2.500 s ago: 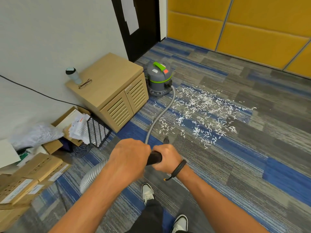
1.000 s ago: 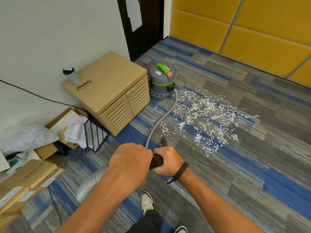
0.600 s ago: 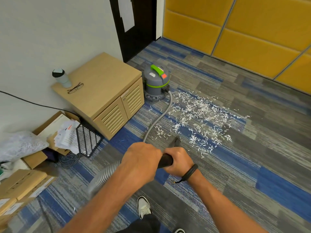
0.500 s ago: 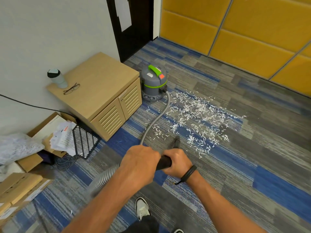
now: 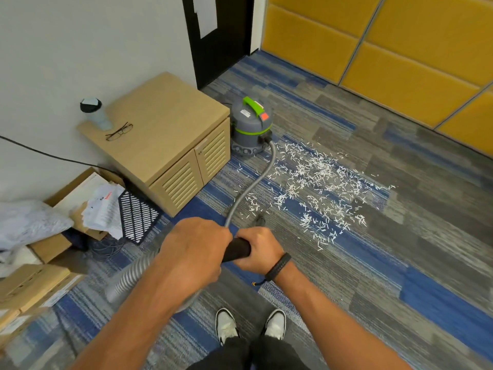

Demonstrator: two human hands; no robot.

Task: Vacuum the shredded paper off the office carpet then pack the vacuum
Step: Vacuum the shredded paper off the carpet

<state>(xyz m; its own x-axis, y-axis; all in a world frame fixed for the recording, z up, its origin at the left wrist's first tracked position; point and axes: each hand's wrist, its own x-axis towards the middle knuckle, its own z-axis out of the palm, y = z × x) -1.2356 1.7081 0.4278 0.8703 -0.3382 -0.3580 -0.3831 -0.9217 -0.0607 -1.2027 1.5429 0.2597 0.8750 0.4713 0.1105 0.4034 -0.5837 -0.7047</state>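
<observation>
White shredded paper (image 5: 317, 188) lies scattered over the blue and grey carpet ahead of me. A grey vacuum with a green handle (image 5: 250, 126) stands beside the wooden cabinet. Its grey hose (image 5: 256, 182) curves from the canister toward my hands, and a ribbed section (image 5: 128, 276) loops out to the left below my left arm. My left hand (image 5: 194, 252) and my right hand (image 5: 258, 249) both grip the black wand handle (image 5: 237, 249). The dark nozzle tip (image 5: 260, 218) shows just beyond my right hand, at the near edge of the paper.
A low wooden cabinet (image 5: 165, 137) against the left wall carries a bottle (image 5: 93, 113) and glasses (image 5: 119, 131). Cardboard boxes (image 5: 34, 284), papers and a black mesh panel (image 5: 137, 214) clutter the left floor. A dark door (image 5: 221, 36) and yellow wall panels (image 5: 386, 49) stand beyond.
My view has swung a little, first right and then back left. Both hands keep their grip on the wand, and the nozzle stays at the near edge of the paper.
</observation>
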